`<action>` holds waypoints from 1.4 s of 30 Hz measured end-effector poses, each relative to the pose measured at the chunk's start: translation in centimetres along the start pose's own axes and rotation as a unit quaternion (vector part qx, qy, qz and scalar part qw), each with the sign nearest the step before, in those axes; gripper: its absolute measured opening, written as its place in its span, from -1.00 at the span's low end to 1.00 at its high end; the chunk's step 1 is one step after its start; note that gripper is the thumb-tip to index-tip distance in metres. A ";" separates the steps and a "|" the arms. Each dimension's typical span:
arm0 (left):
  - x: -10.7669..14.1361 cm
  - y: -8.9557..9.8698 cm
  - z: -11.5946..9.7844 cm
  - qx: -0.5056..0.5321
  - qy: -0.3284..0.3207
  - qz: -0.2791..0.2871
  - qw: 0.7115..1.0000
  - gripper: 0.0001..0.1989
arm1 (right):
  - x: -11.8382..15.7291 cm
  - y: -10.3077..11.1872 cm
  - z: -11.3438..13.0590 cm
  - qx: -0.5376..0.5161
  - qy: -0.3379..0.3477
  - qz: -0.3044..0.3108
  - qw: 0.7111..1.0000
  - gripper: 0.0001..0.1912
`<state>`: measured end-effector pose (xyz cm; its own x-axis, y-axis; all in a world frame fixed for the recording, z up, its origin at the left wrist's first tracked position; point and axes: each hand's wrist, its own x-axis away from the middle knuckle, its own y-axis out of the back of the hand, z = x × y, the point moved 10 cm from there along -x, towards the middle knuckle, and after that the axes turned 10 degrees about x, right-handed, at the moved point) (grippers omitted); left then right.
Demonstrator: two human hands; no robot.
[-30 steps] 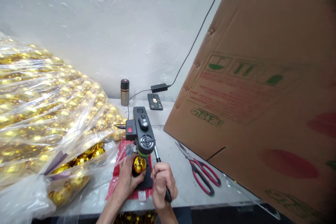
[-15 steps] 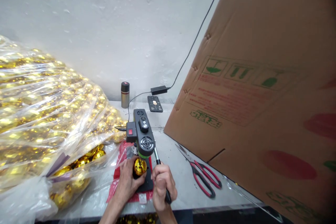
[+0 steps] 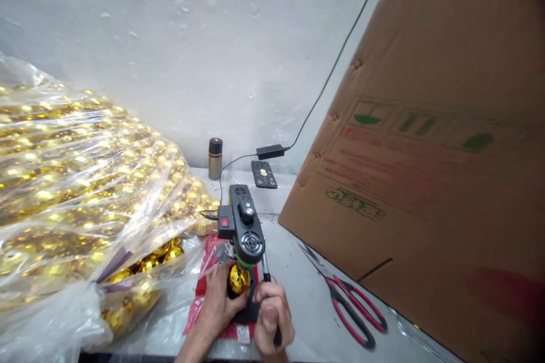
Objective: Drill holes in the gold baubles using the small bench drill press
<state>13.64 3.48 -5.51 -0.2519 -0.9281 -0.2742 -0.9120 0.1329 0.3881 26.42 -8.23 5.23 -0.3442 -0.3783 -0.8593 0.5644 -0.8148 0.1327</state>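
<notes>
A small black bench drill press [image 3: 247,227] with a red switch stands on the table, its base over a red plastic sheet [image 3: 193,317]. Under its head is a shiny gold faceted ball [image 3: 239,279]. My left hand [image 3: 221,298] is closed around the ball, thumb at its near side and fingers behind. My right hand [image 3: 273,317] is wrapped round the black grip of the press's lever [image 3: 265,266], which slants down toward me. The drill tip meets the top of the ball or sits just over it; I cannot tell which.
Left lies a big clear bag [image 3: 106,181] full of gold balls. Right are red-and-black scissors [image 3: 349,306] and a large cardboard box [image 3: 383,153]. Behind the press are a flask [image 3: 215,159], a phone [image 3: 264,174] and a power adapter [image 3: 271,151] with its cable.
The view has shifted, so everything appears further right and slightly lower. Both hands keep their holds on the ball and the lever.
</notes>
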 end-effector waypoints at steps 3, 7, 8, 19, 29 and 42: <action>0.1 -0.3 0.3 -0.003 0.006 -0.004 1.000 -0.52 | -0.2 -0.5 0.5 0.019 0.073 0.021 0.997 -0.65; -0.1 -0.6 0.4 -0.007 0.014 0.002 1.000 -0.50 | -2.0 -0.2 1.8 0.015 0.109 0.042 0.993 -0.62; -0.2 -0.6 0.4 -0.007 0.016 0.006 1.000 -0.48 | -2.8 0.2 2.0 0.003 0.087 0.044 0.995 -0.62; 3.7 3.5 -1.3 -0.053 -0.082 0.082 0.992 -0.41 | -8.7 0.5 3.6 -0.054 -0.054 0.066 0.995 -0.72; -5.0 17.2 -1.6 -0.513 0.068 -0.072 0.852 -0.68 | -6.4 0.3 3.3 -0.063 -0.035 0.070 0.995 -0.72; -2.9 16.6 -2.4 -0.104 -0.058 -0.161 0.980 -0.48 | -7.4 0.4 4.5 -0.048 -0.028 0.060 0.997 -0.71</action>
<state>-0.01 7.52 3.87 -0.0088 -0.8632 -0.5048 -0.8679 -0.2441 0.4326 25.85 -7.76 13.88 -0.3100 -0.4969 -0.8105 0.6723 -0.7174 0.1827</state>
